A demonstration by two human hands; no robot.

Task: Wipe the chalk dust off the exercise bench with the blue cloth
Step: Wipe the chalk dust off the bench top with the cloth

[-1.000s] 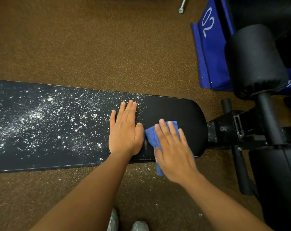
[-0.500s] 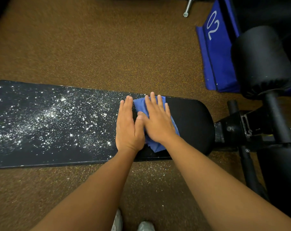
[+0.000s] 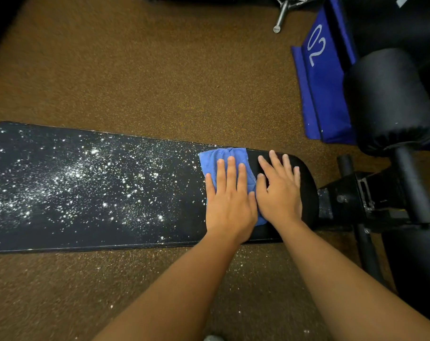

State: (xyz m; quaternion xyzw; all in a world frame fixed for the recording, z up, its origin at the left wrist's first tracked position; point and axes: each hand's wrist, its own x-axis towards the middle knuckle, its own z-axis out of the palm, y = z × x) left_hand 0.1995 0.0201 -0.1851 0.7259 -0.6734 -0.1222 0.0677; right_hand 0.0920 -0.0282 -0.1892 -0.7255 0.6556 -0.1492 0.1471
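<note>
The long black exercise bench (image 3: 61, 232) lies across the view, its left and middle part speckled with white chalk dust (image 3: 73, 173). Its rounded right end looks clean. The blue cloth (image 3: 223, 159) lies on the bench at the edge of the dusted area. My left hand (image 3: 230, 200) presses flat on the cloth with straight fingers. Right beside it, my right hand (image 3: 279, 190) rests flat on the clean black end, its thumb side at the cloth's edge. A small corner of the cloth shows between the two wrists.
A blue pad marked "02" (image 3: 322, 89) and a black roller pad (image 3: 391, 99) stand at the right. The bench's black metal frame (image 3: 361, 198) joins its right end. A metal bar (image 3: 281, 17) lies at the top. Chalk specks dot the brown floor below the bench.
The cloth went from under my right hand to under my left hand and moved up and left on the bench. My right hand now lies on the bare bench end.
</note>
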